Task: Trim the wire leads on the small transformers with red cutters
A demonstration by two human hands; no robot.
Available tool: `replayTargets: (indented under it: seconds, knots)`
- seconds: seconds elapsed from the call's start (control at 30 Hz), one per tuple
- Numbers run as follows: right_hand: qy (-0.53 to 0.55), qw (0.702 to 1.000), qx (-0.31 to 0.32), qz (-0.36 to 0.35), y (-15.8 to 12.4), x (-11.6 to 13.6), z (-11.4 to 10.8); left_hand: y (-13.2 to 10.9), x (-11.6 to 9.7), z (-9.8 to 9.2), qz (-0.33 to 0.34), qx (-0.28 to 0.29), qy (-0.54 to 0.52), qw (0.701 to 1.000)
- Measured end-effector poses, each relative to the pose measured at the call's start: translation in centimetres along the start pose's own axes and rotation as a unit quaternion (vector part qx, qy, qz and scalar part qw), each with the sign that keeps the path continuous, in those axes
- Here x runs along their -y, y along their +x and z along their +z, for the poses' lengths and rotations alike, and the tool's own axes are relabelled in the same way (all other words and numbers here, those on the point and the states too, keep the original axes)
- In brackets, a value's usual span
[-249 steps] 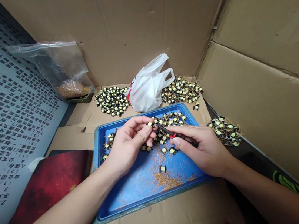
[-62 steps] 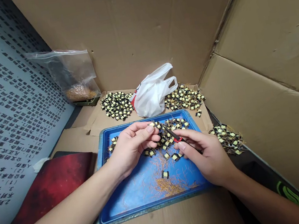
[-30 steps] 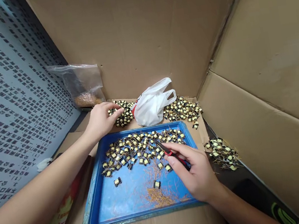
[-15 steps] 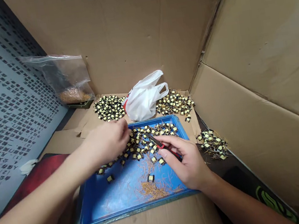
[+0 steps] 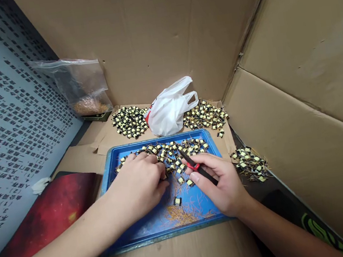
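Observation:
My right hand [image 5: 220, 181] is closed round a pair of snips [image 5: 195, 166] with dark blades and red-and-black handles, its tip pointing up and left over the blue tray [image 5: 162, 237]. Over the tray's left half, my left hand [image 5: 142, 178] has its fingers curled in and pressed together. Whatever those fingers hold is hidden behind them. Small transformers [image 5: 193, 144] with yellow-wrapped middles, black ends and copper wire leads fill the back of the tray. One transformer [image 5: 177, 201] lies apart near a heap of wire clippings [image 5: 180, 216] at the front.
Behind the tray, a white plastic bag [image 5: 169, 113] stands between two transformer piles, one at left [image 5: 128, 122] and one at right [image 5: 206, 116]. A further pile [image 5: 250, 164] lies right of the tray. A zip bag of clippings [image 5: 89, 104] stands back left. Cardboard walls [image 5: 150, 32] enclose the back and right.
My left hand has come down and toward the right, from the tray's back left edge to over its middle. My right hand still grips the snips. The view has shifted slightly.

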State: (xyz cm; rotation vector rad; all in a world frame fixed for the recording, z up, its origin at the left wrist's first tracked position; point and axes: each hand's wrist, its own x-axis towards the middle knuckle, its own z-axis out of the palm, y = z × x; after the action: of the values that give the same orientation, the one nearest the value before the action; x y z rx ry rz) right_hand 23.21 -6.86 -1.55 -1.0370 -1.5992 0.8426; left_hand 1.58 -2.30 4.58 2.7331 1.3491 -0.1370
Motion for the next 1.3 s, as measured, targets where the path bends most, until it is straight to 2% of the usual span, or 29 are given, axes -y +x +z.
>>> replayTargets:
  seconds: [0.13, 0.37, 0.5, 0.63, 1.0, 1.17, 1.3]
  knots:
    - [-0.011, 1.0, 0.007, -0.022, -0.1, -0.2, 0.1, 0.3, -0.4, 0.9, -0.023, -0.033, 0.033, 0.999]
    - [-0.036, 0.999, 0.002, -0.039, 0.1, 0.0, 0.2, 0.1, 0.0, 2.0, 0.006, -0.049, 0.042, 0.998]
    - [-0.041, 0.997, -0.001, -0.062, 0.2, 0.0, 0.2, 0.0, -0.6, 1.9, 0.004, -0.037, 0.049, 0.998]
    - [-0.042, 0.996, 0.0, -0.075, 0.3, 0.0, 0.2, -0.1, -1.0, 1.7, 0.023, -0.019, 0.004, 1.0]
    - [-0.045, 0.997, 0.0, -0.067, 0.2, -0.1, 0.2, -0.4, -0.6, 2.1, 0.023, -0.014, -0.016, 1.0]
    - [-0.04, 0.998, 0.004, -0.058, 0.1, -0.3, 0.2, -0.2, -0.6, 1.8, 0.013, -0.065, -0.076, 0.995]
    - [-0.035, 0.999, 0.019, -0.016, -0.1, -0.2, 0.1, -0.4, -0.7, 1.5, 0.05, -0.121, -0.178, 0.975]
